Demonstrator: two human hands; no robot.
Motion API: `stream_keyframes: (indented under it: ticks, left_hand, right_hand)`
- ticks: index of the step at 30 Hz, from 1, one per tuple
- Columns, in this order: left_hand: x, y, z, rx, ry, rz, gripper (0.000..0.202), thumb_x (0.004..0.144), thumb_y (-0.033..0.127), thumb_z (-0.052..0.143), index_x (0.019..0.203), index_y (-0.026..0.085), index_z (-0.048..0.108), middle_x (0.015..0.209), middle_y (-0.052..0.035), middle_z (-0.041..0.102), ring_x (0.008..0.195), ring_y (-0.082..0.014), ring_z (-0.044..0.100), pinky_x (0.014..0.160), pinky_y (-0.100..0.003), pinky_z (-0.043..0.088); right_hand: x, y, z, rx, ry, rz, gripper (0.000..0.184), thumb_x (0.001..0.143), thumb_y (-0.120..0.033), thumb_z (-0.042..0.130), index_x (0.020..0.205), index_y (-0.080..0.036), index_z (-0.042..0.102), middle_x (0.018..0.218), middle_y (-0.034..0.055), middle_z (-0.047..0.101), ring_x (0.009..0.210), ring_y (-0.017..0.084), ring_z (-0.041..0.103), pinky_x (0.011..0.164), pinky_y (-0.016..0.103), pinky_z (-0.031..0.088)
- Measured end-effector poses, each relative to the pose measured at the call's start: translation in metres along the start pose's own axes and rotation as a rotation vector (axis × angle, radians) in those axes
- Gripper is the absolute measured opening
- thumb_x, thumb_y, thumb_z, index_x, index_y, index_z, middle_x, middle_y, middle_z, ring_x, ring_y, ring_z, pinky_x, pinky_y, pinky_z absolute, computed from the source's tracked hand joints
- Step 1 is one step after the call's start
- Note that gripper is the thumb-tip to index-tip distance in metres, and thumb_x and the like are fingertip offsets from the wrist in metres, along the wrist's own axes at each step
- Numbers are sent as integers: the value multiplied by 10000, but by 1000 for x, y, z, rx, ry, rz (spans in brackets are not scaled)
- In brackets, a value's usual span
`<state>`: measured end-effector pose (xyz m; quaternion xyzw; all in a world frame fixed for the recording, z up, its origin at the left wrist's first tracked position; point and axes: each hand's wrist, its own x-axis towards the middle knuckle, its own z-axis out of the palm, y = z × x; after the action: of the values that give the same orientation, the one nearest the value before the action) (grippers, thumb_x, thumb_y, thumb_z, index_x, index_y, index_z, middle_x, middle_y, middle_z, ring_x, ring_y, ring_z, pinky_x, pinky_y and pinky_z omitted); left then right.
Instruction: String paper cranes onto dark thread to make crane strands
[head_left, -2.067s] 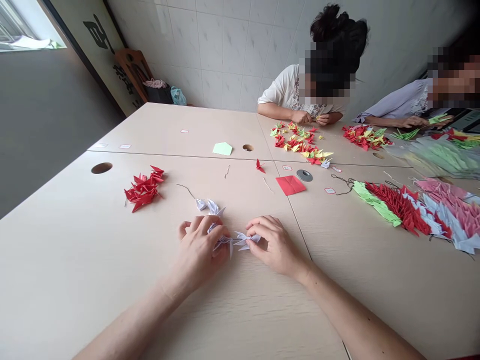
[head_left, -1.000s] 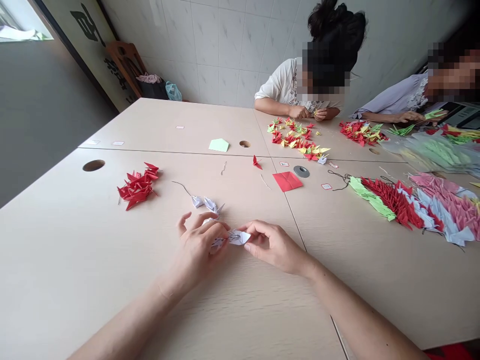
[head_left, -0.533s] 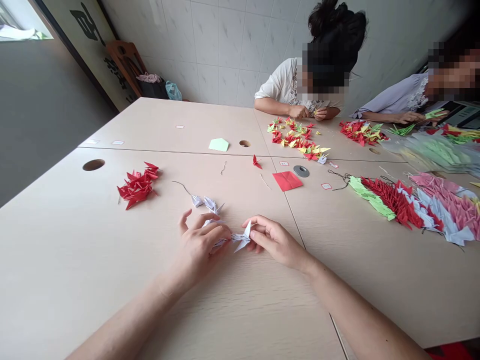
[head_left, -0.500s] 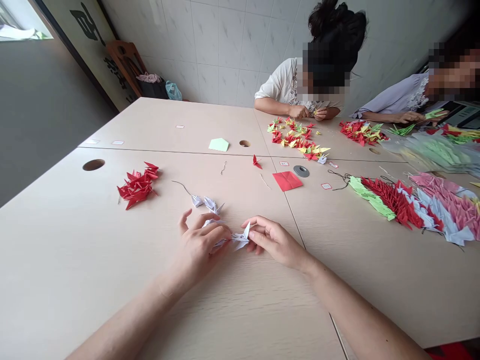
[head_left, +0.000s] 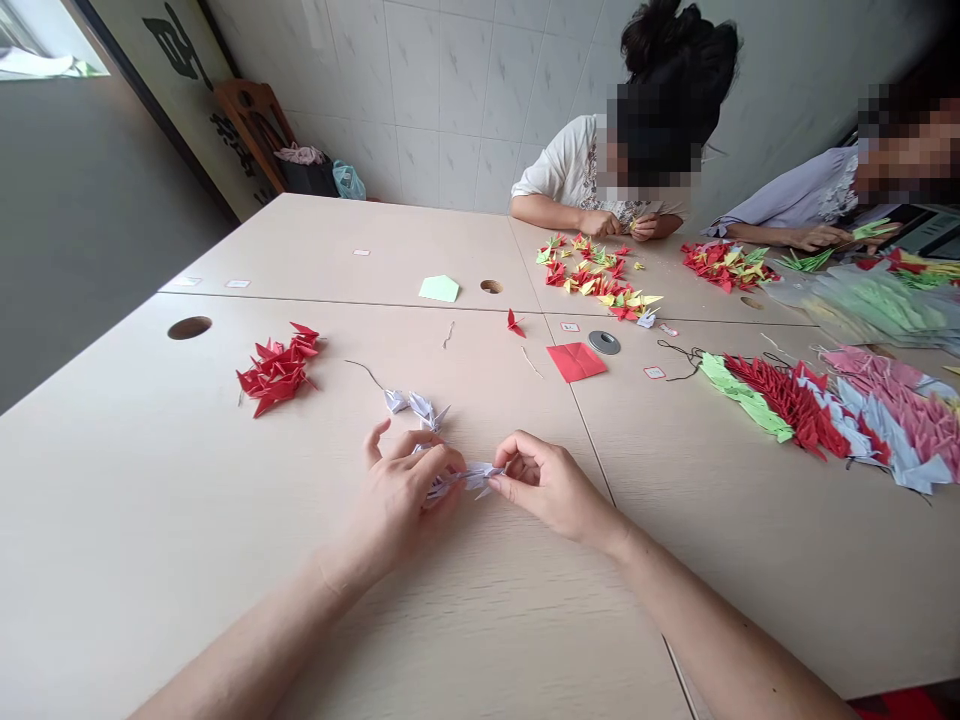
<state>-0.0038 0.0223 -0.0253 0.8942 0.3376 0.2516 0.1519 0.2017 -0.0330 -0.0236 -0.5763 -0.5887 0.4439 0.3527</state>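
Observation:
A string of pale lavender folded paper cranes (head_left: pixel 424 408) lies on the table, its dark thread trailing to the upper left. My left hand (head_left: pixel 412 480) is closed over the middle of this string, hiding part of it. On the right, my right hand (head_left: pixel 544 485) pinches the tip of the end crane (head_left: pixel 478 476) between thumb and fingers. Beyond my hands are a single red crane (head_left: pixel 514 322) and a creased red paper square (head_left: pixel 577 362). A cluster of red cranes (head_left: pixel 276 375) sits to the left.
Strung cranes in several colours (head_left: pixel 814 410) lie at the right. Across the table, one person (head_left: pixel 577 180) handles small folded paper behind a multicoloured crane string (head_left: pixel 592 280); another person (head_left: pixel 795 200) sits at far right. A green paper piece (head_left: pixel 439 288) and a metal ring (head_left: pixel 604 343) lie beyond my hands.
My right thumb and fingers have shifted on the end crane, and its raised wing now lies lower and flatter. My left hand stays nearly still on the string.

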Motion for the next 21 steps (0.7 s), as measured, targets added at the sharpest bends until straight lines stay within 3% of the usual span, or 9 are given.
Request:
stream_keyframes:
  ticks: [5, 8, 11, 14, 16, 21]
  left_hand:
    - [-1, -3, 4, 41, -25, -33, 92, 856, 235, 589, 934, 254, 544, 887, 41, 743, 1014, -194, 628, 1094, -512, 105]
    - [-2, -4, 6, 43, -49, -39, 176, 847, 256, 613, 1012, 273, 555, 855, 45, 750, 1043, -202, 623, 1109, -526, 57]
    - [-2, -4, 6, 38, -64, -39, 187, 857, 272, 610, 1038, 278, 563, 834, 34, 753, 1063, -212, 615, 1112, -541, 33]
    - [-2, -5, 6, 36, -72, -38, 176, 869, 258, 595, 1042, 278, 568, 829, 29, 752, 1061, -212, 615, 1109, -551, 30]
    - [-2, -5, 6, 37, -77, -39, 167, 872, 242, 589, 1035, 279, 576, 817, 31, 752, 1053, -211, 618, 1106, -556, 33]
    - [-2, -6, 8, 38, -68, -43, 129, 885, 267, 586, 1012, 287, 579, 804, 43, 751, 1045, -210, 625, 1110, -543, 27]
  right_hand:
    - [0, 3, 4, -225, 76, -119, 110, 829, -196, 621, 798, -215, 517, 774, -44, 554, 637, 85, 513, 587, 219, 404]
    - [-2, 2, 1, -292, 36, -95, 160, 780, -221, 686, 838, -228, 537, 759, -51, 556, 660, 96, 527, 601, 222, 407]
    - [-4, -2, -8, -264, -65, -67, 197, 793, -198, 649, 962, -244, 557, 791, -39, 592, 704, 112, 555, 640, 231, 435]
    - [-4, -3, -14, -191, -133, -64, 251, 832, -115, 522, 1045, -242, 560, 946, -4, 647, 749, 111, 581, 681, 239, 462]
    - [-2, -1, -13, -189, -117, -63, 279, 834, -115, 513, 1071, -246, 579, 998, 4, 659, 742, 111, 582, 672, 240, 467]
    - [1, 6, -4, -246, -87, -73, 235, 844, -203, 596, 1071, -249, 633, 898, 1, 680, 691, 120, 576, 648, 249, 456]
